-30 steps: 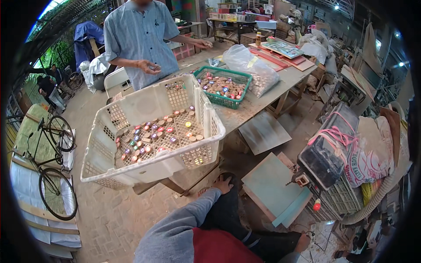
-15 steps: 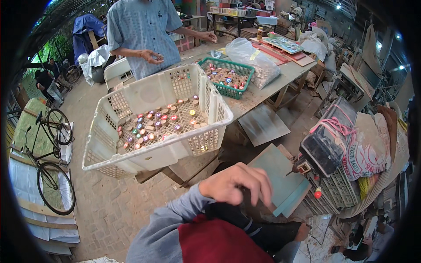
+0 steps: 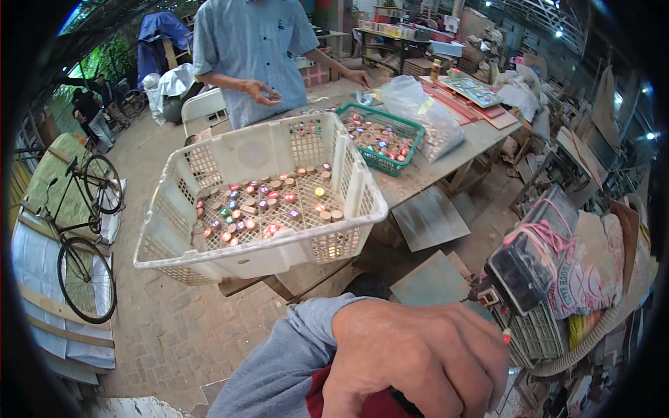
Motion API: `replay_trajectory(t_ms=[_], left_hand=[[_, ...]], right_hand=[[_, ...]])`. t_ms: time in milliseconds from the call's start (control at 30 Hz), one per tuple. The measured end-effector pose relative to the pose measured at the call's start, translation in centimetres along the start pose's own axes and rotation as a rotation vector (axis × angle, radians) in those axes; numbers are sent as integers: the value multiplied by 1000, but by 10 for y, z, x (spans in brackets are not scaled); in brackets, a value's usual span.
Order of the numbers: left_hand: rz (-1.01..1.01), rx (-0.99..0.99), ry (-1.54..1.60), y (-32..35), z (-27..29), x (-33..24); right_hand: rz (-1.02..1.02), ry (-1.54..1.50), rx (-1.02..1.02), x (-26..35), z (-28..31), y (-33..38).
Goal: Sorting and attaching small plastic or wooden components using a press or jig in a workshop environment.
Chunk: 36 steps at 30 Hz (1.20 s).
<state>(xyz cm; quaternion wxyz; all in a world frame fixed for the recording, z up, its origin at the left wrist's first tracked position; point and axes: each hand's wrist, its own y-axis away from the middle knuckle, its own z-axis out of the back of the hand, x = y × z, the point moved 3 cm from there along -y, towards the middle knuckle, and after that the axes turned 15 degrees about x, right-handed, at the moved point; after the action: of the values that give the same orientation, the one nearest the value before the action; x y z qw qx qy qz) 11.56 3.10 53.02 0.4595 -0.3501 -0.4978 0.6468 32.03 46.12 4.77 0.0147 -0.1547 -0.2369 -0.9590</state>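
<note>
My left hand (image 3: 425, 355) is large in the foreground at the bottom, back upward, with a grey-blue sleeve (image 3: 279, 355) behind it. Its fingers are loosely bent and the thumb stands apart from them. The fingertips are hidden or cut off, and I see nothing held. My right hand does not show. Beyond my hand, apart from it, a white plastic crate (image 3: 237, 261) holds scattered round wooden pieces (image 3: 262, 204) with coloured, marked tops. A green basket (image 3: 382, 161) with more such pieces stands behind the crate on the table (image 3: 411, 191).
Across the table stands a person in a blue shirt (image 3: 254, 63), one hand on the tabletop. A clear bag (image 3: 428, 111) of pieces lies beside the basket. At right are a drill-like machine (image 3: 523, 261) with pink cord and a white sack (image 3: 589, 272). A bicycle (image 3: 87, 237) stands left.
My left hand has come closer and moved right and down, growing large in view. The view has shifted slightly. The other person's far hand has lowered to the table.
</note>
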Motion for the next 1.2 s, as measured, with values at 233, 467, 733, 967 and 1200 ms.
replay_trajectory(t_ms=[233,467,733,967,1200], left_hand=[[-163,-76,-172,0,16,20],[-128,-147,-335,7,25,29],[144,67,-322,12,33,51],[86,80,-316,12,35,82],[50,77,-317,18,39,102]], right_hand=[[52,31,28,-2,-1,-4],[91,38,47,-5,-3,-11],[114,41,66,-5,-15,-19],[134,41,80,-15,-14,-26],[158,18,91,-22,-12,-28]])
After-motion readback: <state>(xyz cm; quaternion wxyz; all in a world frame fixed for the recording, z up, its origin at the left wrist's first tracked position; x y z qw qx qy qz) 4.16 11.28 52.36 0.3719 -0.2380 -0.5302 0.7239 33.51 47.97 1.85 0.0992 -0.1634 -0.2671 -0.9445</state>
